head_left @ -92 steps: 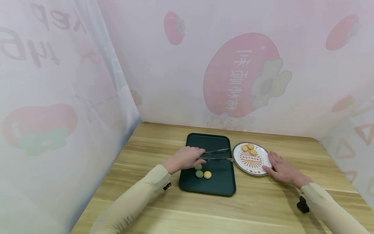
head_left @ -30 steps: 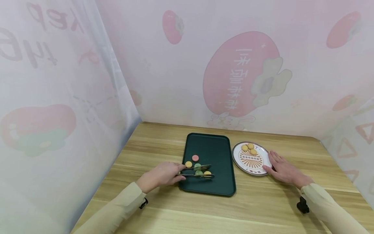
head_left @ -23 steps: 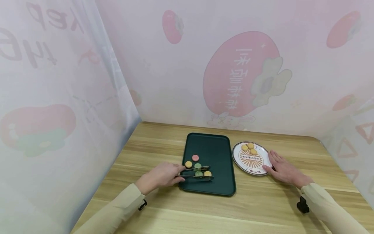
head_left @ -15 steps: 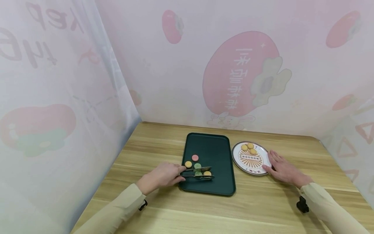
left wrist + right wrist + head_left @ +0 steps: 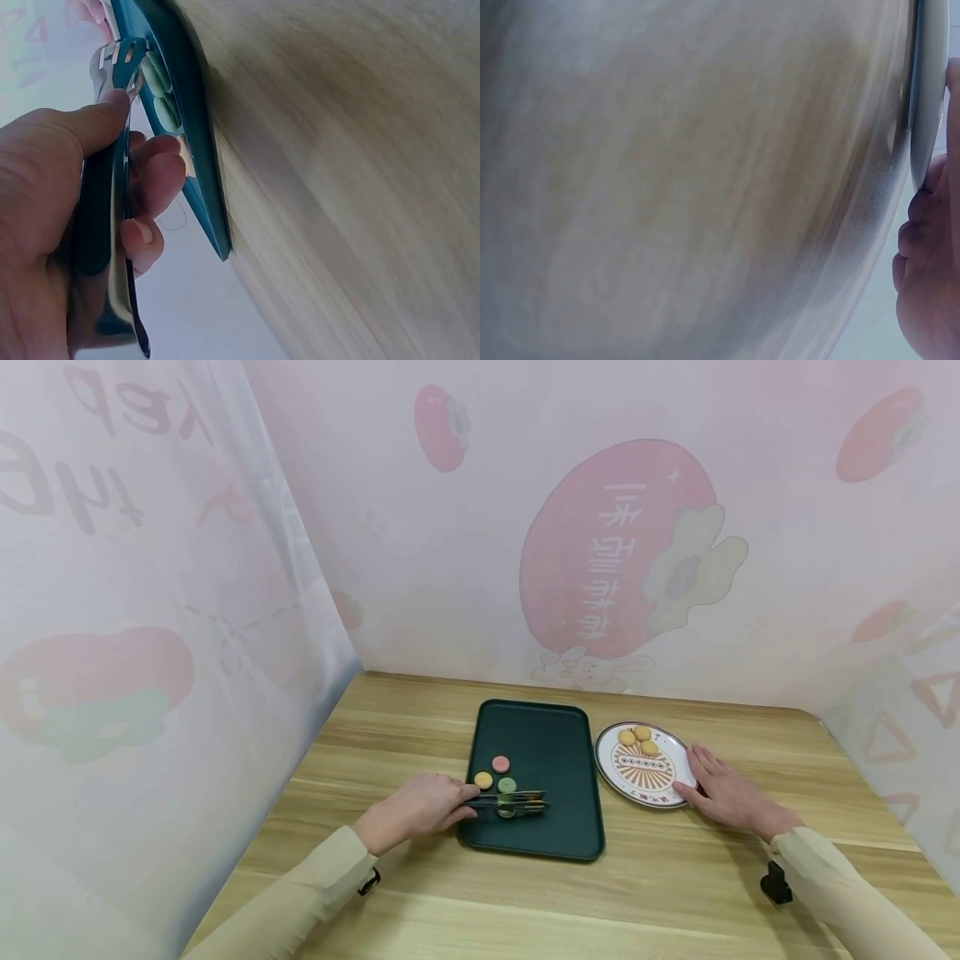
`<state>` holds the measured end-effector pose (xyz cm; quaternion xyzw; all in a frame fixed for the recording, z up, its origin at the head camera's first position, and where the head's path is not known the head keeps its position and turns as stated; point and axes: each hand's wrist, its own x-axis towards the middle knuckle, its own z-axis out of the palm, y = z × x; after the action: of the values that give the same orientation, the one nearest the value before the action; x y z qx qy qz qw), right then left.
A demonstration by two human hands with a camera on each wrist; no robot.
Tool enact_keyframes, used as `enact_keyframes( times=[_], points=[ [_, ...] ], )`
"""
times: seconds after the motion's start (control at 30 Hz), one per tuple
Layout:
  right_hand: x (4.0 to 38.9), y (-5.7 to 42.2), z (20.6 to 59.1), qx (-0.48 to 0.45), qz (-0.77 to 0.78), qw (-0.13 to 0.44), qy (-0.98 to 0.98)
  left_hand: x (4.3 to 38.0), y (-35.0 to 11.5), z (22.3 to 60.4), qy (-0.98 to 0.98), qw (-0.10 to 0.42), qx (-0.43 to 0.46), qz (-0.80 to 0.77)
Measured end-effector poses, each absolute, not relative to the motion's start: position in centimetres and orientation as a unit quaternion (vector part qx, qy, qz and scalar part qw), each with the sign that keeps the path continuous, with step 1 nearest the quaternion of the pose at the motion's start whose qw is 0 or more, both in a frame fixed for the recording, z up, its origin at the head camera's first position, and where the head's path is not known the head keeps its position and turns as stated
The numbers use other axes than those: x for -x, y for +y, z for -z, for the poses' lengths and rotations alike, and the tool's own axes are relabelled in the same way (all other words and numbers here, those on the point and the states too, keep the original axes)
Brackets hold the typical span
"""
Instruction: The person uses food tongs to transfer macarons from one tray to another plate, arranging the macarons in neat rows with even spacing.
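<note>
My left hand (image 5: 420, 806) holds metal tongs (image 5: 116, 300) by their handles, thumb on one arm and fingers on the other. The tongs reach low over the dark green tray (image 5: 536, 835). Their arms stand close together, with a yellow macaron (image 5: 535, 806) largely hidden between the tips. Around them lie a green macaron (image 5: 507, 785), another yellow macaron (image 5: 483, 781), a pink macaron (image 5: 500, 764) and a second green macaron (image 5: 506, 813), partly covered by the tongs. My right hand (image 5: 731, 793) rests with extended fingers at the rim of the white patterned plate (image 5: 678, 777).
Three yellow macarons (image 5: 638, 740) sit together at the far side of the plate. Tray and plate stand side by side on a wooden table (image 5: 645, 877). Printed cloth (image 5: 420, 543) hangs behind the table, and more hangs at both sides.
My left hand has brought the tongs from the tray's far part to its near part. In the last half second their arms have closed together around the yellow macaron. My right hand stays at the plate.
</note>
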<state>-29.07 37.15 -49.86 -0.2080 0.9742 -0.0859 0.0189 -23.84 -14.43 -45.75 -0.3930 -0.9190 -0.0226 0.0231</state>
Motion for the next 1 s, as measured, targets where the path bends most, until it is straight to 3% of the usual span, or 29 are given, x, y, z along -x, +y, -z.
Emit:
enact_keyframes(
  times=[0.53,1.0],
  points=[
    [29.0,37.3,49.9,0.206,0.078,0.024,0.975,24.7,-13.3,46.4,-0.924,0.024,0.378,0.054],
    [29.3,37.4,50.0,0.208,0.070,0.017,0.975,26.4,-11.2,45.8,-0.907,0.058,0.413,0.048]
  ],
)
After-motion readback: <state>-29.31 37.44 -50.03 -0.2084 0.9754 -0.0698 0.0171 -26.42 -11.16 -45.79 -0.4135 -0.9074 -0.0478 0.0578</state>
